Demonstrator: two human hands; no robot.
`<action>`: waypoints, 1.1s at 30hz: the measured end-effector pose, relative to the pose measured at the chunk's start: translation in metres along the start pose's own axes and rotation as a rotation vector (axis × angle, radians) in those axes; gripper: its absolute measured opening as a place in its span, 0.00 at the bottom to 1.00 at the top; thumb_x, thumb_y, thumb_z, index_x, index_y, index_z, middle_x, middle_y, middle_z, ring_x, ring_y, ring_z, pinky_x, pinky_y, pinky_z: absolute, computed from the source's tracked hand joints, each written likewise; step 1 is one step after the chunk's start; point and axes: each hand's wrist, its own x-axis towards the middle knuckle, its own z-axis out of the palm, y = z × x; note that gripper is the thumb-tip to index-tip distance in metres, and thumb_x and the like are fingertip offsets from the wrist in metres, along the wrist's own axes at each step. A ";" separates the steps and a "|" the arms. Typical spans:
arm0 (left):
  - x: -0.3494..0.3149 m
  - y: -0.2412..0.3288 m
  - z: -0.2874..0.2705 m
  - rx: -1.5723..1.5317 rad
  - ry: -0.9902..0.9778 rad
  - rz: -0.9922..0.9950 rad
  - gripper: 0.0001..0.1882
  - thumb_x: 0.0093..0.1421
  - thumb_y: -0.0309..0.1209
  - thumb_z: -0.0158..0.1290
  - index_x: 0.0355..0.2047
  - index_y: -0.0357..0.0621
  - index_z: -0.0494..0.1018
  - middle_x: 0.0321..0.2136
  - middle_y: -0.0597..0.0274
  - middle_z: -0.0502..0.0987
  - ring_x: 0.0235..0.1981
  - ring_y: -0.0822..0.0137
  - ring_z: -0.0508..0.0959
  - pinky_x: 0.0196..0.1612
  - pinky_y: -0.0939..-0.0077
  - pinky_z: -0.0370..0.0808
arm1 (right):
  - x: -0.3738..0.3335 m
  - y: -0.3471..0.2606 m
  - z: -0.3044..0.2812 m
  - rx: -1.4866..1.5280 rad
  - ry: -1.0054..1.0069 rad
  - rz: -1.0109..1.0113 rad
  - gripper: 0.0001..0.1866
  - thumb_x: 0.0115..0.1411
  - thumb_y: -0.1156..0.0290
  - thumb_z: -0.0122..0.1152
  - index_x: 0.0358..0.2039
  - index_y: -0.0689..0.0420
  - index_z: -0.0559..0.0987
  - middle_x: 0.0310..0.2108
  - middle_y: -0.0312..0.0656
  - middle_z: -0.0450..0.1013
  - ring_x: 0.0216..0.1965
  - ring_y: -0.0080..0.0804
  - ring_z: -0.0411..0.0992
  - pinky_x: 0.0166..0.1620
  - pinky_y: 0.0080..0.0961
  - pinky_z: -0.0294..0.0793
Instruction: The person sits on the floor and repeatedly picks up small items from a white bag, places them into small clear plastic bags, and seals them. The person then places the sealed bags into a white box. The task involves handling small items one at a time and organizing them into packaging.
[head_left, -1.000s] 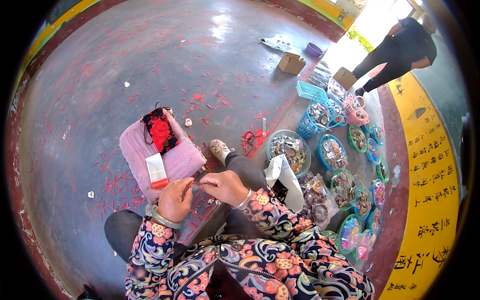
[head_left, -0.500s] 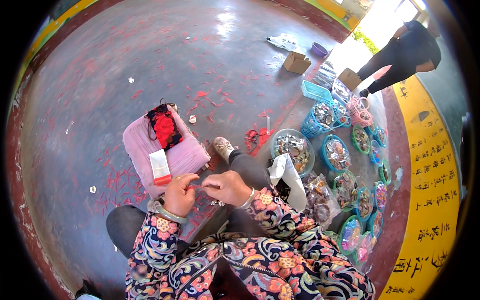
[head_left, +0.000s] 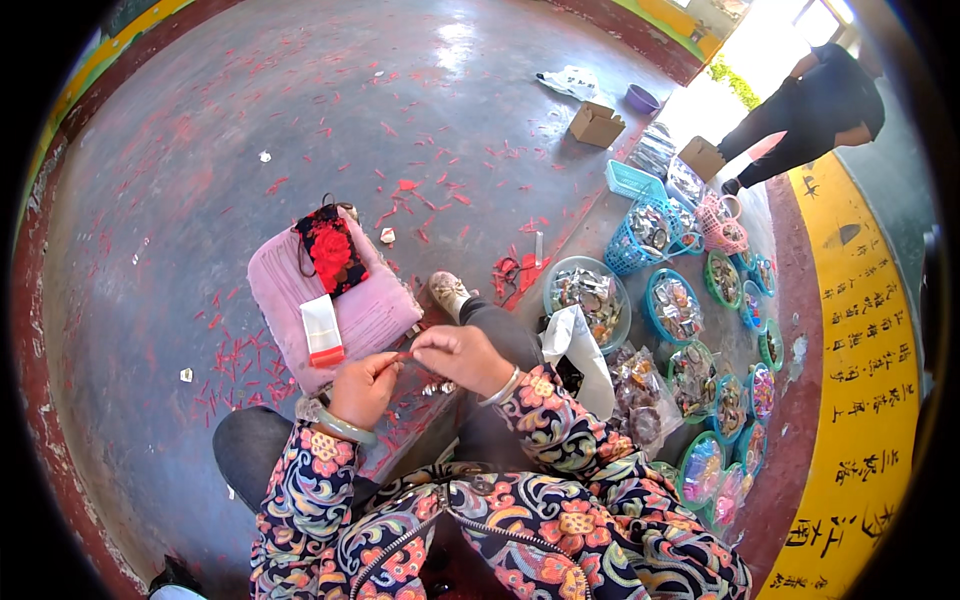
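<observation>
Floor [head_left: 180,190]: scattered with red scraps [head_left: 408,185], seemingly discards.
Pink cushion [head_left: 388,308]: apparently a low rest keeping the packet [head_left: 320,325] near.
Left hand [head_left: 362,392]: grip pinched on the red strip [head_left: 404,356], seemingly steadying it.
Right hand [head_left: 465,360]: grip pinched there too, perhaps for control.
Red strip: between both hands, near the cushion.

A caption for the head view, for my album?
Left hand and right hand pinch a thin red strip near a pink cloth cushion.

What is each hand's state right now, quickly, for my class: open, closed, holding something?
Left hand: closed, pinching a small red strip.
Right hand: closed, apparently pinching the same strip's other end.
</observation>
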 end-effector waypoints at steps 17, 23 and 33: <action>0.004 -0.001 0.001 -0.324 0.027 -0.271 0.13 0.54 0.26 0.50 0.39 0.33 0.73 0.24 0.64 0.76 0.23 0.79 0.73 0.26 0.85 0.72 | 0.000 -0.022 -0.029 0.359 -0.244 0.118 0.08 0.53 0.81 0.55 0.35 0.65 0.75 0.32 0.32 0.69 0.33 0.17 0.67 0.37 0.15 0.67; 0.003 0.004 -0.001 -0.145 -0.075 -0.231 0.12 0.53 0.22 0.48 0.39 0.35 0.73 0.27 0.68 0.74 0.26 0.81 0.72 0.30 0.86 0.73 | 0.012 -0.033 -0.009 0.049 -0.214 0.027 0.08 0.52 0.78 0.56 0.34 0.63 0.75 0.26 0.36 0.71 0.29 0.20 0.69 0.34 0.18 0.68; 0.000 0.004 0.002 -0.101 -0.070 -0.109 0.14 0.52 0.22 0.50 0.41 0.35 0.71 0.26 0.68 0.74 0.26 0.81 0.71 0.30 0.86 0.69 | 0.015 -0.021 -0.013 -0.394 -0.245 -0.146 0.08 0.49 0.73 0.57 0.32 0.58 0.76 0.27 0.39 0.70 0.30 0.35 0.70 0.33 0.25 0.69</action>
